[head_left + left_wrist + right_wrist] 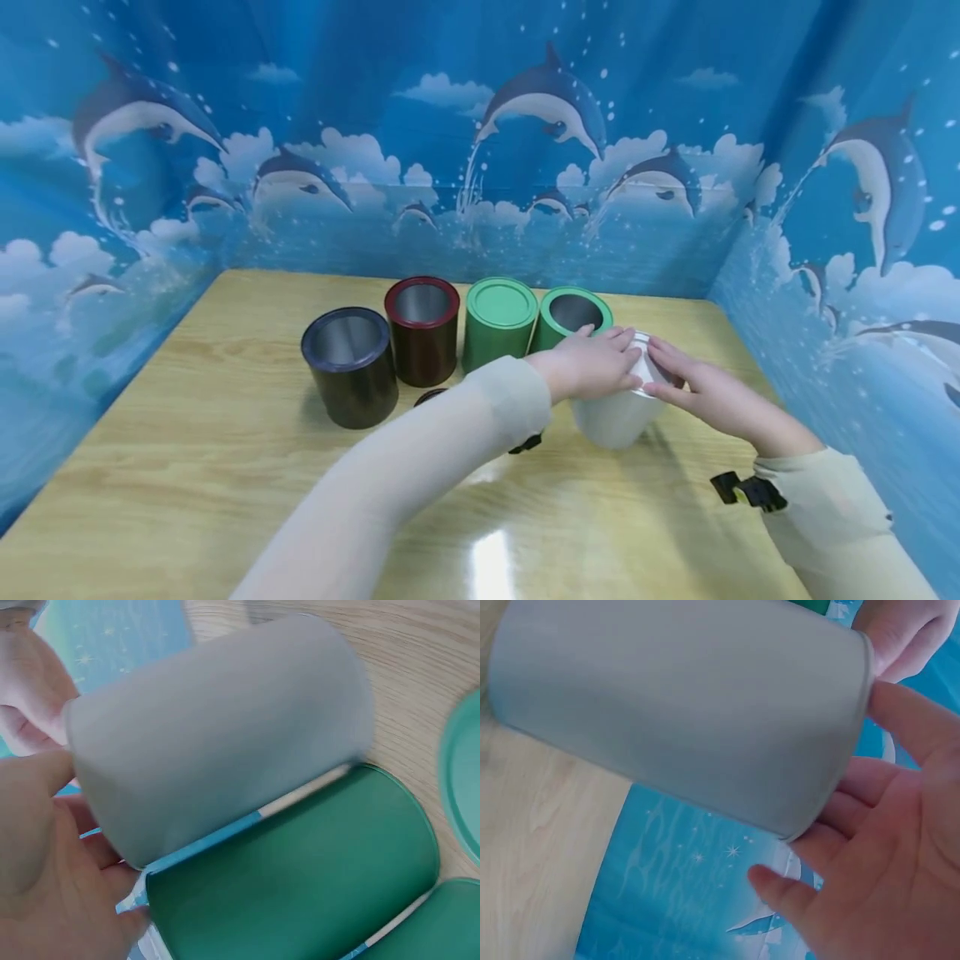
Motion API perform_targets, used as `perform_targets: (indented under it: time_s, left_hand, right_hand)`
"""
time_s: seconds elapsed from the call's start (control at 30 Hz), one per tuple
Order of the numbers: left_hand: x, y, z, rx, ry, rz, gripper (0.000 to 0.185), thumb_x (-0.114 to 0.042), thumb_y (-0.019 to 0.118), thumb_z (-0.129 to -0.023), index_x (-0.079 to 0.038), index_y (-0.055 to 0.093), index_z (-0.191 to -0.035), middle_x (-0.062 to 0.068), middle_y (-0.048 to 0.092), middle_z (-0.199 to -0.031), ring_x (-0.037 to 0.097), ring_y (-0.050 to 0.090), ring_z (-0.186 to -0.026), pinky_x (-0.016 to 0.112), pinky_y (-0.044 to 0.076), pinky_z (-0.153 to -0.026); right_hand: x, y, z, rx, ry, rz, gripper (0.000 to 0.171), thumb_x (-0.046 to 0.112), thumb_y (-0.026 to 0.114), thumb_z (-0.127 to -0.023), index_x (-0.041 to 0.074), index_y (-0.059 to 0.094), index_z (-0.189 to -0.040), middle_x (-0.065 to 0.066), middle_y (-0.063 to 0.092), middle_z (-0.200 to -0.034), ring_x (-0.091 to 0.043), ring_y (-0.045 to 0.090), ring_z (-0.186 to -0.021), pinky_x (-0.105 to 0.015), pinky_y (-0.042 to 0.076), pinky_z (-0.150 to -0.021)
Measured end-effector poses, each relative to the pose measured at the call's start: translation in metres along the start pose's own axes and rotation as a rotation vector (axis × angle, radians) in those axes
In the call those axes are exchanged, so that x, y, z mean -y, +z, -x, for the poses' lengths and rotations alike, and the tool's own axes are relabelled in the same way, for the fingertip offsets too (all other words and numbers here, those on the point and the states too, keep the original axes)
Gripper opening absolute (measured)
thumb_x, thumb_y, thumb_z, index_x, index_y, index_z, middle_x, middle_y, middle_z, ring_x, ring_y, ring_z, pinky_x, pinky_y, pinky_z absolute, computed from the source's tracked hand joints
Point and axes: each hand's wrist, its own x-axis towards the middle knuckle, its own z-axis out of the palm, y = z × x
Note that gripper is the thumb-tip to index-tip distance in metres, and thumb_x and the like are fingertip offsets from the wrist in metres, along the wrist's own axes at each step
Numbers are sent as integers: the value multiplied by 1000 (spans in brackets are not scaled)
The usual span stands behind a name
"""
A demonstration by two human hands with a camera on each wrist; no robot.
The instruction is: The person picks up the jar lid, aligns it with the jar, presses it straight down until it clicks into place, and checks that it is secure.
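Note:
A white can [611, 421] stands on the table, right of the middle. My left hand [592, 367] reaches across and lays its fingers on the can's top from the left. From the right, my right hand [708, 396] touches the top rim with thumb and fingers spread. The left wrist view shows the can's plain side [225, 742] and the left fingers at its rim. Most of the top is hidden by the hands. Just behind it is a green-rimmed can [553, 337] with an uncovered top, partly covered by my left hand.
A lidded green can [498, 342], an uncovered dark red can [423, 350] and an uncovered black can [356, 392] stand leftward. A small dark rim [429, 396] shows behind my left forearm. A round green piece [463, 772] lies near the cans. A dolphin-print curtain [420, 208] encloses the table.

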Motion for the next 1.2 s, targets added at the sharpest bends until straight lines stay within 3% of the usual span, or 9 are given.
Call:
perform_targets:
  time_s: [0.07, 0.17, 0.27, 0.57, 0.87, 1.03, 1.2]
  left_hand:
    - [-1, 3, -1, -19, 20, -44, 59, -51, 21, -99, -26, 10, -151, -6, -1, -156, 10, -1, -141, 34, 8, -113]
    - [-2, 6, -3, -34, 41, -97, 58, -49, 18, -100, -24, 6, -151, -6, -3, -156, 8, -4, -140, 31, 9, -113]
    - [-2, 7, -3, -29, 57, -120, 59, -48, 16, -100, -22, 3, -151, -7, -5, -156, 7, -5, -140, 30, 9, -113]
    - [-1, 8, -1, -39, 34, -133, 59, -47, 14, -100, -20, 4, -151, -5, -2, -156, 8, -3, -140, 31, 7, -113]
    - [-1, 23, -2, -130, 14, -204, 68, -57, 8, -96, -18, 7, -151, -2, 3, -156, 11, 2, -141, 32, 6, -113]
    - [-2, 24, -1, -150, 39, -242, 80, -66, 19, -92, -14, 9, -151, 1, 5, -156, 14, 4, -141, 32, 8, -113]
    - [-6, 25, -1, -180, 34, -290, 81, -64, 32, -92, -11, 15, -151, 4, 11, -156, 17, 10, -141, 31, 12, -113]
  right_hand:
    - [-2, 3, 2, -3, -6, 15, 71, 40, 45, -98, -3, 17, -147, -27, 12, -150, -43, 32, -129, -53, 40, -90]
    - [-2, 7, 4, -8, -15, 29, 69, 39, 42, -99, -1, 16, -147, -25, 8, -152, -45, 12, -136, -61, 25, -100]
    - [-1, 12, 4, -19, -36, 65, 67, 38, 40, -100, -3, 16, -147, -25, 7, -152, -44, 8, -137, -61, 18, -104]
    - [5, 20, 2, -120, -84, 273, 60, 34, 35, -102, -8, 26, -142, -25, 18, -149, -40, 18, -136, -56, 21, -105]
    - [-6, 26, 4, -129, -107, 275, 61, 34, 37, -101, -9, 25, -143, -26, 16, -150, -40, 16, -137, -61, 19, -104]
    - [-9, 25, 7, -111, -110, 264, 71, 38, 46, -98, -10, 21, -143, -27, 11, -150, -41, 11, -137, -57, 16, -107]
    - [-6, 29, 5, -138, -101, 412, 78, 43, 51, -94, -11, 24, -142, -28, 17, -149, -41, 17, -136, -60, 20, -104]
